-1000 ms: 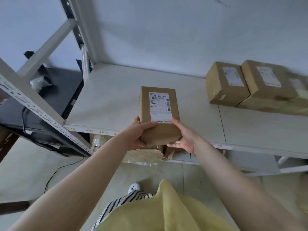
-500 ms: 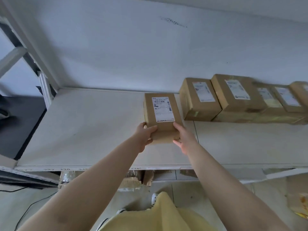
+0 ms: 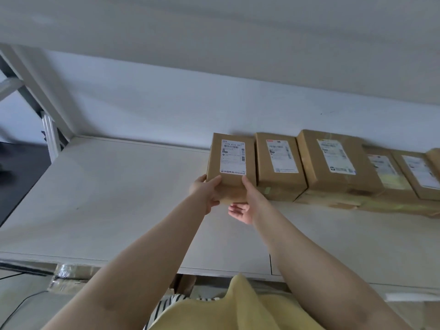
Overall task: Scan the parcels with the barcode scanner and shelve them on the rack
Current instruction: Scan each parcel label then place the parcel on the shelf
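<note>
Fingers [image 3: 215, 181] of left hand [image 3: 204, 192] curled on near-left corner of held parcel [image 3: 232, 167]; right hand [image 3: 247, 203] gripping near-right edge, lower fingers loose. Parcel at back of rack shelf [image 3: 119, 198], just beside shelved row [image 3: 333, 167]. Shelving nearly done; release left. No scanner in view.

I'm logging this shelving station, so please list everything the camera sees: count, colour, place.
held parcel: one, brown with white label, on the shelf at the left end of the row
other parcels: at least four, brown with white labels, lined along the wall to its right
shelf: one, off-white, across the middle
rack upright: one, grey, far left
wall: pale grey, behind the shelf
wrapped packages: brownish, below the shelf edge
left hand: grips the parcel's near left corner
right hand: thumb on the parcel's top, fingers below
</note>
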Demonstrator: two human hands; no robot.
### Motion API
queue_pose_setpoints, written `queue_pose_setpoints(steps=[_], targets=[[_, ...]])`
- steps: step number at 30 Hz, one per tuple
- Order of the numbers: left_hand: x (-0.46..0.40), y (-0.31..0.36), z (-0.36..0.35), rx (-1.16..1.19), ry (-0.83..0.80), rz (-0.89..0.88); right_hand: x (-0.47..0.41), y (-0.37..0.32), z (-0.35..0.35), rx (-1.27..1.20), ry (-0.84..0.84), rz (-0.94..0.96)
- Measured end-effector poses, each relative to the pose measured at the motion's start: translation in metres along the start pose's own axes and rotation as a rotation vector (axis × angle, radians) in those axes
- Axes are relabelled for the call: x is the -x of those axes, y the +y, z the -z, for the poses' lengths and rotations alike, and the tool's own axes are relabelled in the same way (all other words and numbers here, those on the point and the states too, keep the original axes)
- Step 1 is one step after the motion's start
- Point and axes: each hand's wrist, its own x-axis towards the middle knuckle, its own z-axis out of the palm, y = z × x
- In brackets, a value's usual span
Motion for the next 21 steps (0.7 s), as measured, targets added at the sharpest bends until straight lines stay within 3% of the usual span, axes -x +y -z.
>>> queue_pose_setpoints(steps=[21], targets=[[-0.024, 0.013, -0.017, 0.062, 0.047, -0.025, -0.021, -0.031, -0.009, 0.073, -0.018, 0.017]])
